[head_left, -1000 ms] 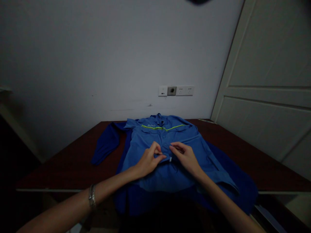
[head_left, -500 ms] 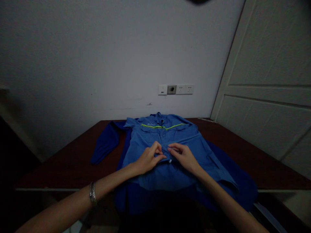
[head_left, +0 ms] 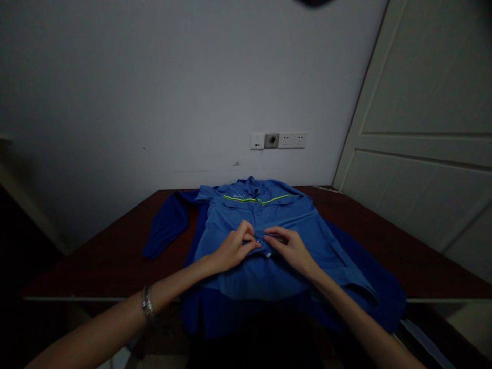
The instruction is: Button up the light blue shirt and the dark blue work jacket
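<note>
Left hand [head_left: 234,249]: pinching shirt [head_left: 226,219] front
Right hand [head_left: 291,249]: pinching cloth just beside
Shirt: lying over darker clothing [head_left: 169,226], on table [head_left: 111,266]

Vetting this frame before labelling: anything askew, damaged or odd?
Two minor oddities: dark scuffs stand out against the pale wall behind the table, and a blurred dark shape intrudes at the top edge, unidentifiable. The light-blue shirt shows no clear damage, though it's dim.

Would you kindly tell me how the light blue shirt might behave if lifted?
The light blue shirt would probably flop, since its fabric bunches between the left hand and right hand. It could shift the darker blue garment too, lying on it.
</note>
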A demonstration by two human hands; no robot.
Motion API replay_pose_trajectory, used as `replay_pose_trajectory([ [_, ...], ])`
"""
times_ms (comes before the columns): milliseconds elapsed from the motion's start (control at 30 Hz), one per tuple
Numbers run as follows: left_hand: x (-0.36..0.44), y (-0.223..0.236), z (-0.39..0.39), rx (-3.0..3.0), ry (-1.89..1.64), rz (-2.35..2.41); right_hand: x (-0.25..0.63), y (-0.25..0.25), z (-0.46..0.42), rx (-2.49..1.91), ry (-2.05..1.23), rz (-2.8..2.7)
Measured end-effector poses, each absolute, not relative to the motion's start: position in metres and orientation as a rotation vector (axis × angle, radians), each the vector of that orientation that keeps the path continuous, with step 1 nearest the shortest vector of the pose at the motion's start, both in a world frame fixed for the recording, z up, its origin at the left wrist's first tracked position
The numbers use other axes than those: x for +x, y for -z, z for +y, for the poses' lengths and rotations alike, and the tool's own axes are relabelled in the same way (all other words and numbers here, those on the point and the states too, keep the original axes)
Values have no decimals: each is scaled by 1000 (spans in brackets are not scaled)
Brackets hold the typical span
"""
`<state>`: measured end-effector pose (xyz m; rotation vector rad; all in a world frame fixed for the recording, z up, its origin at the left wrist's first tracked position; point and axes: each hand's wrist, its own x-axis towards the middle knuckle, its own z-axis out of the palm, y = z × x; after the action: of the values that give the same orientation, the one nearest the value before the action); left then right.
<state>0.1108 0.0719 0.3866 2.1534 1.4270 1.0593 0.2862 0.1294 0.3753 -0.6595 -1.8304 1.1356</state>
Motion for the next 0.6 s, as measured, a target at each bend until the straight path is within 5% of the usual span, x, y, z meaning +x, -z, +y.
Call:
replay_pose_trajectory([
  [600,105,-379,76,2181,-950,1432,287,-380,127,-642,-1041,-2003],
])
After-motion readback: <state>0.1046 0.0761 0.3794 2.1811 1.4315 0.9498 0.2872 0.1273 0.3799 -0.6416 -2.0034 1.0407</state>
